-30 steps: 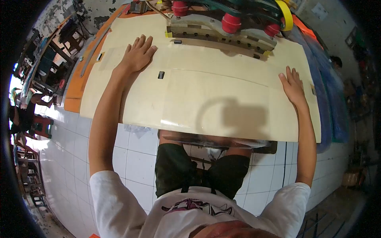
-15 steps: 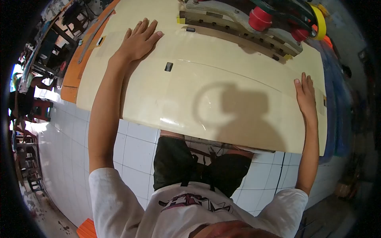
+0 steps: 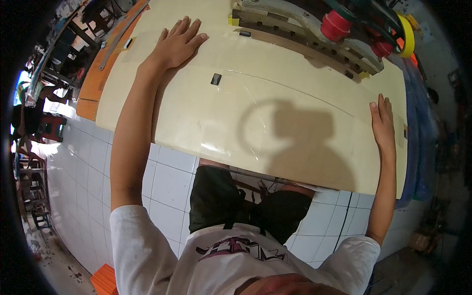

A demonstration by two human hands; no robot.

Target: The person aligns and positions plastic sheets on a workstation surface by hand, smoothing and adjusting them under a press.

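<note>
My left hand lies flat on the far left part of a cream tabletop, palm down with the fingers spread. At the right side, my right hand rests on the same surface, its fingers stretched out and pointing away from me. Neither hand grips anything. Between them lies what looks like a thin clear plastic sheet, showing only as faint edges, creases and glare. A small dark block sits near its upper left corner. How far the sheet reaches under either hand is hard to see.
A machine with a long slotted bar, red knobs and a yellow ring stands across the table's far side. A metal ruler lies on the orange board at left. Blue plastic hangs at right.
The view has shifted slightly, so the table and machine appear a little further right. Creases in the clear sheet show more plainly. Both hands stay flat on the table.
</note>
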